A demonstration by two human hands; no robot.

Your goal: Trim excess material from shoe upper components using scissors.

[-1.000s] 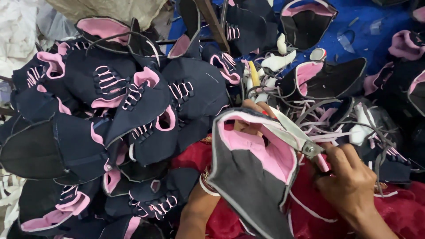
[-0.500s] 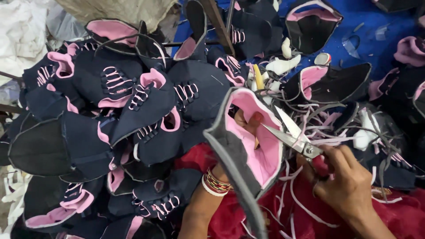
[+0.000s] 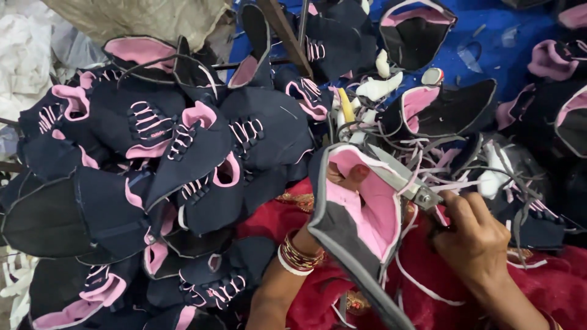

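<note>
- Holding a dark navy shoe upper with pink lining and grey edge binding (image 3: pixel 361 214) upright over the red cloth (image 3: pixel 544 293) across the lap, the left hand (image 3: pixel 342 177) reaches inside it, fingertips showing against the pink lining; how tightly its grip closes cannot be told.
- Since a second ago the upper has swung from lying open and flat to standing on edge, which brings its rim to the blades.
- The right hand (image 3: pixel 474 235) is pressed shut around the handles of the steel scissors (image 3: pixel 403 180), whose blades lie at the upper's top edge.
- Counted: one pair of scissors, one upper in hand, several bangles (image 3: pixel 298 256) on the left wrist.
- A pile of navy-and-pink laced uppers (image 3: pixel 171 159), more than ten, lies left; loose white and pink trimmed strips (image 3: pixel 428 177) tangle right.
</note>
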